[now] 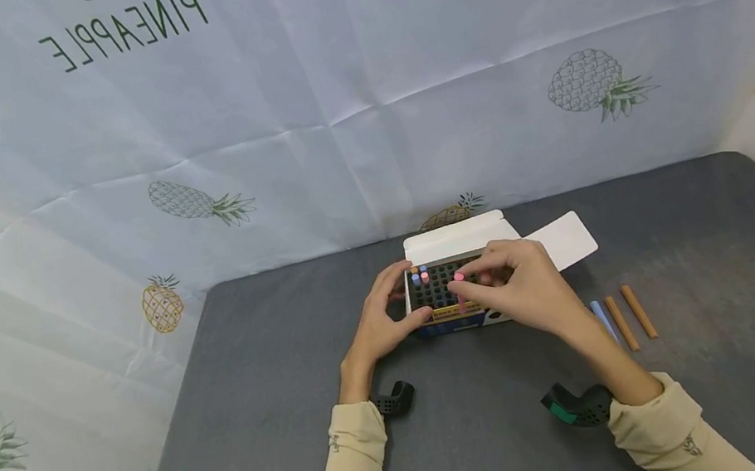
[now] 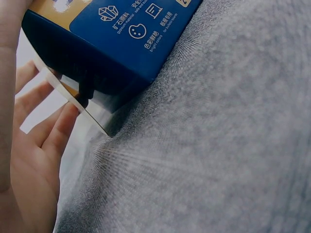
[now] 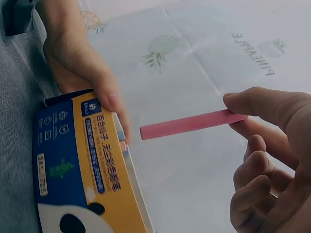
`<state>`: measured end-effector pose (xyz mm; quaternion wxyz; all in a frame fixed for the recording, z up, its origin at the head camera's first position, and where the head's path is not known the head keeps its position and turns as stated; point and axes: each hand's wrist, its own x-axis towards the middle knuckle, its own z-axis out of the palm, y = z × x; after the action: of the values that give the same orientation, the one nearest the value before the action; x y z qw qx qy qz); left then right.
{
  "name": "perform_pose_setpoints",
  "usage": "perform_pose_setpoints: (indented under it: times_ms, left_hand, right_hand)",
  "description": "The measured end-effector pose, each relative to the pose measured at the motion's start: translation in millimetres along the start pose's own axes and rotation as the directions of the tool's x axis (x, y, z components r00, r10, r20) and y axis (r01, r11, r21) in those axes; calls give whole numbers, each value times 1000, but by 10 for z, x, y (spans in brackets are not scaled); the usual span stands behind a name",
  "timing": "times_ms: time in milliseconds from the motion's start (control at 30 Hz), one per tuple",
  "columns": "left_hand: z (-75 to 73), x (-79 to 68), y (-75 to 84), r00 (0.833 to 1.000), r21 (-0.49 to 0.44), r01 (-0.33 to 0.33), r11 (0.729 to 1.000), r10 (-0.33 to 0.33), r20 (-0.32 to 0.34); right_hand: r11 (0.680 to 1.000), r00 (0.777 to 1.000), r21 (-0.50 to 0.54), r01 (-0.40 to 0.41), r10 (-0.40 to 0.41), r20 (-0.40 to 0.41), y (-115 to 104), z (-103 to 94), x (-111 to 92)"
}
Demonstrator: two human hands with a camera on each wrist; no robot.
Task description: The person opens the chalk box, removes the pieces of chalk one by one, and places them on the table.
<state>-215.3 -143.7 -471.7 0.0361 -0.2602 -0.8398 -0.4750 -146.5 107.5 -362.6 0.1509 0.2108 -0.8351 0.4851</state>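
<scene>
A chalk box (image 1: 454, 325), blue and yellow with a panda print, stands on the table with its white lid folded back. Its black insert is full of round holes, and several chalks (image 1: 425, 278) stand in the left corner. My left hand (image 1: 380, 326) grips the box's left end, thumb at the front edge and fingers round the far side. Between thumb and index finger, my right hand (image 1: 526, 285) pinches one end of a pink chalk stick (image 3: 184, 125). In the right wrist view the stick's free end is apart from the box.
To the right of the box lie a blue chalk (image 1: 603, 320) and two orange-brown chalks (image 1: 638, 312) on the dark grey table (image 1: 283, 387). The lid's side flap (image 1: 568, 240) sticks out to the right. A pineapple-print curtain (image 1: 365, 162) hangs behind the table.
</scene>
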Motion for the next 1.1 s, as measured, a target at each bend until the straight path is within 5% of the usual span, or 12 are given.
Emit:
perform_pose_setpoints:
  times_ms: [567,867,1100]
  left_hand:
    - [-56,50,-10,1000,-23,3,1000,-3,14]
    - [-72,80,-30,1000,-18,4,1000,-3,26]
    - [-94,100,-32,1000,-27,9,1000,-8,30]
  right_hand:
    - [997,981,-19,-79,81,177,57,-383,-108]
    - [979,910,7,-203,186,370,143,-639,-79]
    - [965,874,15,-263,232,426,244,-887,-98]
